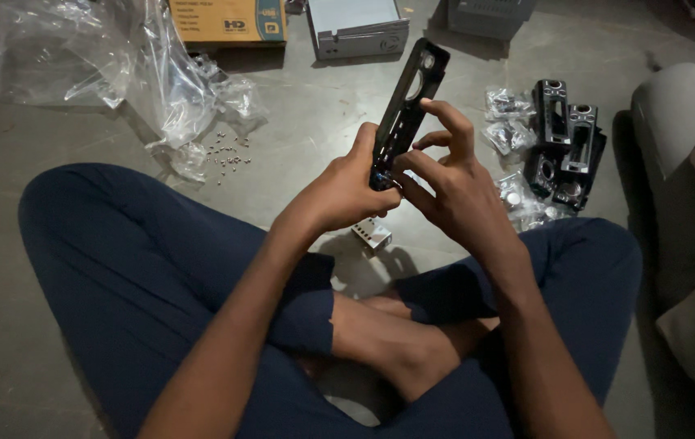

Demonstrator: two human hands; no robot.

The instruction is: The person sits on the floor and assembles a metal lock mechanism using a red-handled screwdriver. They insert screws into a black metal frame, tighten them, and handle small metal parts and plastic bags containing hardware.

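Note:
I sit cross-legged on a grey floor. A long black plastic faceplate (412,89) with round and oblong cut-outs stands tilted in front of me. My left hand (347,191) grips its lower end from the left side. My right hand (445,183) touches the same panel from the right, index finger on its edge and the other fingertips pressed near the bottom. What lies between those fingertips is too small to make out.
A small metal bracket (372,234) lies on the floor under my hands. Loose screws (229,153) are scattered left, beside crumpled clear plastic (119,65). Stacked black faceplates (565,138) and small bagged parts (508,130) sit right. A cardboard box (228,19) and metal chassis (357,28) lie behind. Another person's leg (673,114) is at right.

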